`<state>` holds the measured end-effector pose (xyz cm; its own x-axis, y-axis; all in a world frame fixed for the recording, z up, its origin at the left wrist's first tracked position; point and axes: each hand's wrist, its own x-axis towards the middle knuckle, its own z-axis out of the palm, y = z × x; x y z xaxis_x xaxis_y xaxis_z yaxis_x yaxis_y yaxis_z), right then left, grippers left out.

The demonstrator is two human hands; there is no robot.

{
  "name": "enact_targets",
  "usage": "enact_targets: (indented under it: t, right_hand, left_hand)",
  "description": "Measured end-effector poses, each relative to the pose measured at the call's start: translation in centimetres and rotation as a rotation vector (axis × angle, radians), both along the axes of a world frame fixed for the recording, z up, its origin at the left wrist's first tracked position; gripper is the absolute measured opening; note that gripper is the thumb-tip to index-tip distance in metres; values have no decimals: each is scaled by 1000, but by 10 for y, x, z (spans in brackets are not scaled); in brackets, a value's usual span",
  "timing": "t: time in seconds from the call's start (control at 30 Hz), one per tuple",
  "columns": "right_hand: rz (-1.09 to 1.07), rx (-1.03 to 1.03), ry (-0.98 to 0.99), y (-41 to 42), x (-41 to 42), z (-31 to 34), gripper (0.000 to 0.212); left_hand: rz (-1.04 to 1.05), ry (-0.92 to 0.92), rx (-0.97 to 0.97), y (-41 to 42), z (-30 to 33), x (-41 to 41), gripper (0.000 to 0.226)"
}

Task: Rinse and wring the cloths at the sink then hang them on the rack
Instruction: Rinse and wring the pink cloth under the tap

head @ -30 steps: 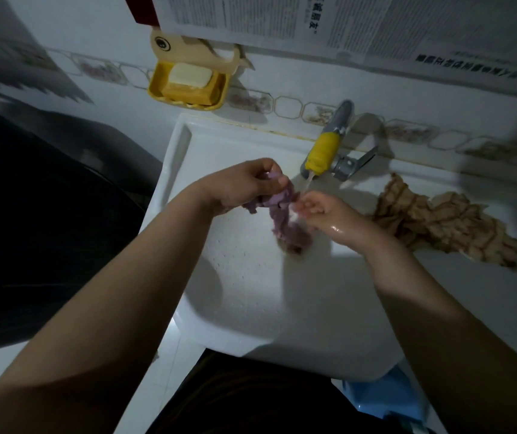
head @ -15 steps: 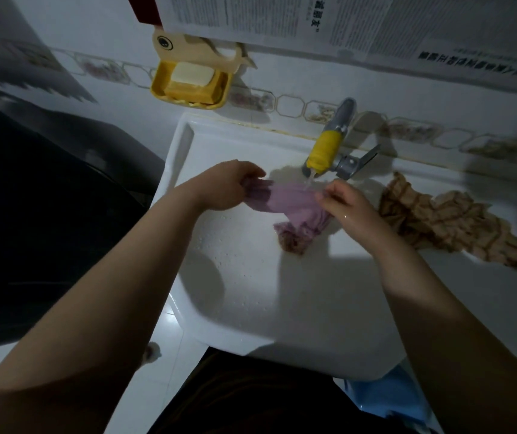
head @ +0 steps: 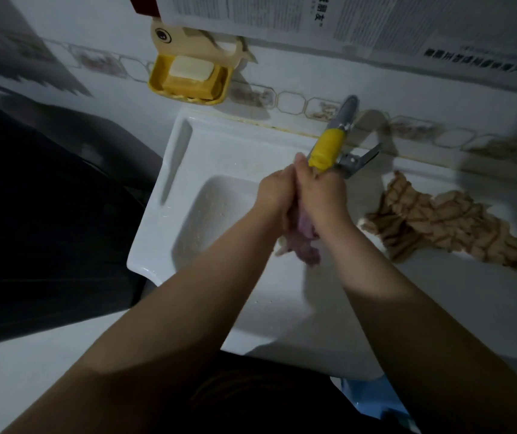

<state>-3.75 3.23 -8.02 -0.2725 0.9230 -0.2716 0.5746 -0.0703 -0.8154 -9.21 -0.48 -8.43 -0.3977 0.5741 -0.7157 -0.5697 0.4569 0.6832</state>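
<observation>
Gripping the pink cloth (head: 305,228) between them, the left hand (head: 274,195) and the right hand (head: 321,191) are pressed side by side directly under the yellow-sleeved tap (head: 327,148), above the basin of the white sink (head: 188,195). The fingers of both hands are curled round the bunched upper part of the cloth; its loose lower end hangs out below the heels of the hands, over the basin floor. Whether water is running cannot be determined, as the hands cover the spout outlet. The grey tap lever (head: 358,158) projects to the right of the spout. A second, brown-and-beige striped cloth (head: 438,225) lies crumpled on the flat sink ledge to the right, well apart from both hands. On the tiled wall above the left corner of the sink, a yellow soap holder (head: 157,78) carries a pale bar of soap (head: 191,68). Printed paper sheets (head: 360,20) hang on the wall above.
</observation>
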Motion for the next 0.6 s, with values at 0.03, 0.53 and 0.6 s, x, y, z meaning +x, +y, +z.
enact_targets:
  t: [0.03,0.53,0.6]
  right_hand:
    - [-46,29,-34,8,0,0,35]
    - [69,60,-83,-22,-1,-16,39]
    - [59,41,-92,-3,9,-19,36]
  left_hand:
    - [-14,11,-32,1,0,5,24]
    - [6,-77,-58,-8,0,-19,28]
    - [-107,-146,25,-16,2,-17,28]
